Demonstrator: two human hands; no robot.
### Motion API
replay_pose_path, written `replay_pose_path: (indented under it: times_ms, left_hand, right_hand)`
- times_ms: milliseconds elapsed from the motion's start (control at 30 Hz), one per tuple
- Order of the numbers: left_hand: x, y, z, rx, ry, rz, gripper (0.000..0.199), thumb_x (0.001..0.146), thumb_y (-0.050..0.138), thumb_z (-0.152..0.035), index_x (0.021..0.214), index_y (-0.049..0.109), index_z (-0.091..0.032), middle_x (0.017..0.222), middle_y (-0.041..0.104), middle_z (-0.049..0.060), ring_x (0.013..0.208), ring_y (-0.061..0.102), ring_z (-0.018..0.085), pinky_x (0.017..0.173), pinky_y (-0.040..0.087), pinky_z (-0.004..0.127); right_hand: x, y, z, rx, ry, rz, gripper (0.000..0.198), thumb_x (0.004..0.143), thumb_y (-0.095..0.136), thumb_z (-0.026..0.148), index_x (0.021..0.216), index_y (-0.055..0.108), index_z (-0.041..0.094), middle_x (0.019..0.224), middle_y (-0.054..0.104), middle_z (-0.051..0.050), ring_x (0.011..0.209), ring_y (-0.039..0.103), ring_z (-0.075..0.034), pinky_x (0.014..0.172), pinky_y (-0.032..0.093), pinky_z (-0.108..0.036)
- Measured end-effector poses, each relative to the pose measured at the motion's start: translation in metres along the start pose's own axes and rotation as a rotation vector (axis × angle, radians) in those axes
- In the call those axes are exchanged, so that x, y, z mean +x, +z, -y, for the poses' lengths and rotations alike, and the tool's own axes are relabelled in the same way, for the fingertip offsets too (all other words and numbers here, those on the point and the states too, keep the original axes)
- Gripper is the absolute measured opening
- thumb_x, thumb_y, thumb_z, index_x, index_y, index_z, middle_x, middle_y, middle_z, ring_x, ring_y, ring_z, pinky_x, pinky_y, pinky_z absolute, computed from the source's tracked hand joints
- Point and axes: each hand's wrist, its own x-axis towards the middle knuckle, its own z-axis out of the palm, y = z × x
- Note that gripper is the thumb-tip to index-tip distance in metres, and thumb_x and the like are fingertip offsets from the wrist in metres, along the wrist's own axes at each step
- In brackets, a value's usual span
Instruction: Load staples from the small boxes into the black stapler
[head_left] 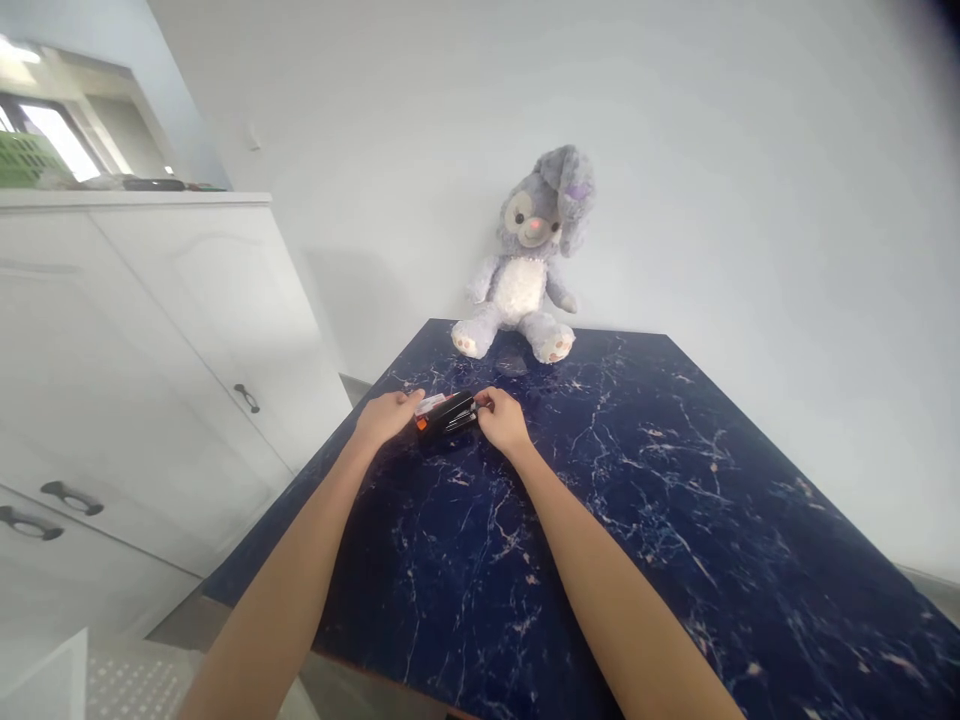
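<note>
A small glossy black case-like item is held low over the dark blue marbled table; I cannot tell its exact kind. It has an orange patch at its left end, and a white-and-red piece like a card or label shows along its upper left side. My left hand is closed, with thumb and fingertips pinching the item's left end by the white-and-red piece. At the opposite end, my right hand is closed too, its fingers curled on the item's right tip.
A grey plush rabbit sits at the table's far edge against the white wall. White cabinets with dark handles stand on the left, a green basket on top. A white perforated surface shows at lower left.
</note>
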Motion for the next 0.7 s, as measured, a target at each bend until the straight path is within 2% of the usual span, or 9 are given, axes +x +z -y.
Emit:
replay_pose_path:
  times_ms: [133,200,267,333,400,533,600,700]
  left_hand:
    - [-0.004,-0.014,-0.002,0.066,0.081,-0.121,0.050,0.089,0.044,-0.064,0.084,0.069,-0.021,0.091,0.073,0.014,0.092,0.067,0.034,0.077,0.047,0.037]
    - [-0.006,-0.024,0.002,0.009,0.072,-0.002,0.048,0.087,0.048,-0.063,0.083,0.069,-0.021,0.086,0.073,0.012,0.081,0.068,0.030,0.070,0.048,0.036]
    - [-0.008,-0.034,0.007,-0.082,0.056,0.245,0.048,0.082,0.055,-0.066,0.076,0.068,-0.021,0.079,0.071,0.010,0.067,0.066,0.026,0.060,0.048,0.034]
    - [-0.011,-0.041,0.012,-0.174,0.056,0.432,0.048,0.077,0.062,-0.068,0.071,0.068,-0.020,0.074,0.069,0.010,0.062,0.064,0.024,0.053,0.047,0.032]
    - [-0.013,-0.042,0.013,-0.247,0.061,0.505,0.047,0.074,0.067,-0.067,0.070,0.069,-0.020,0.072,0.068,0.009,0.061,0.063,0.022,0.050,0.046,0.030]
    - [-0.015,-0.033,0.012,-0.302,0.078,0.567,0.046,0.072,0.070,-0.066,0.066,0.068,-0.020,0.067,0.064,0.008,0.056,0.059,0.019,0.045,0.042,0.028]
    - [-0.012,-0.029,0.014,-0.278,0.082,0.584,0.047,0.071,0.070,-0.066,0.063,0.066,-0.020,0.061,0.060,0.006,0.050,0.053,0.017,0.043,0.037,0.027]
    - [-0.003,-0.028,0.020,-0.212,0.067,0.533,0.047,0.067,0.074,-0.066,0.062,0.065,-0.020,0.053,0.054,0.003,0.042,0.045,0.014,0.042,0.029,0.027]
  right_hand:
    - [0.000,0.000,0.002,-0.016,-0.048,0.069,0.014,0.082,0.052,0.022,0.087,0.064,0.023,0.085,0.069,0.000,0.078,0.061,-0.017,0.076,0.045,-0.027]
    - [-0.001,0.000,0.003,-0.020,-0.038,0.081,0.010,0.080,0.054,0.023,0.085,0.063,0.023,0.083,0.069,0.001,0.076,0.061,-0.016,0.074,0.044,-0.026]
    - [-0.002,-0.001,0.005,-0.030,-0.011,0.099,0.006,0.080,0.056,0.024,0.083,0.061,0.023,0.081,0.068,0.001,0.074,0.061,-0.017,0.070,0.042,-0.026]
    - [-0.004,-0.001,0.007,-0.061,0.004,0.107,0.004,0.079,0.058,0.027,0.080,0.058,0.023,0.079,0.067,0.000,0.072,0.060,-0.017,0.067,0.041,-0.026]
    - [-0.005,-0.001,0.009,-0.093,0.001,0.100,0.007,0.078,0.059,0.029,0.079,0.057,0.022,0.079,0.067,-0.001,0.072,0.060,-0.018,0.065,0.039,-0.026]
    - [-0.005,-0.001,0.008,-0.068,-0.021,0.102,0.007,0.076,0.059,0.027,0.080,0.059,0.021,0.080,0.067,-0.003,0.074,0.060,-0.018,0.070,0.042,-0.026]
    - [-0.003,-0.001,0.003,0.036,-0.007,0.057,0.012,0.074,0.056,0.023,0.085,0.061,0.021,0.085,0.068,-0.003,0.078,0.061,-0.018,0.075,0.045,-0.026]
    - [0.001,-0.004,-0.009,0.258,0.177,-0.192,0.027,0.078,0.045,0.020,0.098,0.063,0.020,0.097,0.070,-0.004,0.088,0.063,-0.017,0.084,0.046,-0.027]
